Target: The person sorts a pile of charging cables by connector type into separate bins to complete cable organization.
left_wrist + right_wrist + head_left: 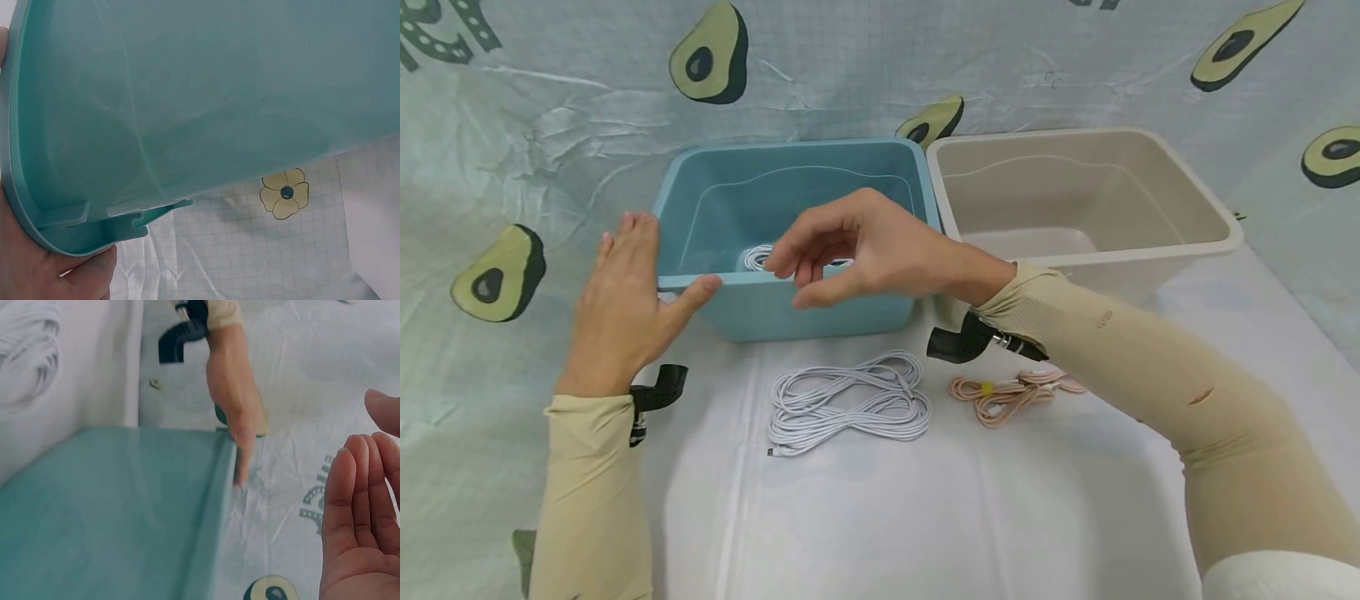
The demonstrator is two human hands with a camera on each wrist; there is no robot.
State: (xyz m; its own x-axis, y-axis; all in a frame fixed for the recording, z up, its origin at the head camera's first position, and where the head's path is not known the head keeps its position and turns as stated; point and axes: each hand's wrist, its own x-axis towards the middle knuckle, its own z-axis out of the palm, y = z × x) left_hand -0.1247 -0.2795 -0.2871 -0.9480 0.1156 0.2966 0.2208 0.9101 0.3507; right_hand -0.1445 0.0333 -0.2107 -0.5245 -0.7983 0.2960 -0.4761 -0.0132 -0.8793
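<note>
My left hand (617, 308) rests at the front left corner of a blue plastic bin (801, 312), fingers straight along its side and thumb on the front rim. In the left wrist view, the same hand (37, 269) lies against the outside of the rim. Over the front rim hovers my right hand (872, 250), fingers loosely bent and nothing between them. The right wrist view shows its palm (362, 569) bare. Behind the fingers, a coiled white cable (757, 257) lies in the blue bin, partly hidden. A larger white cable bundle (850, 404) sits on the table before the bin.
A beige bin (1157, 254) stands right beside the blue one. Under my right forearm, a pinkish cable bundle (1000, 400) with a yellow tie lies on the white table (925, 517). A sheet printed with avocados (711, 54) covers the back and left side.
</note>
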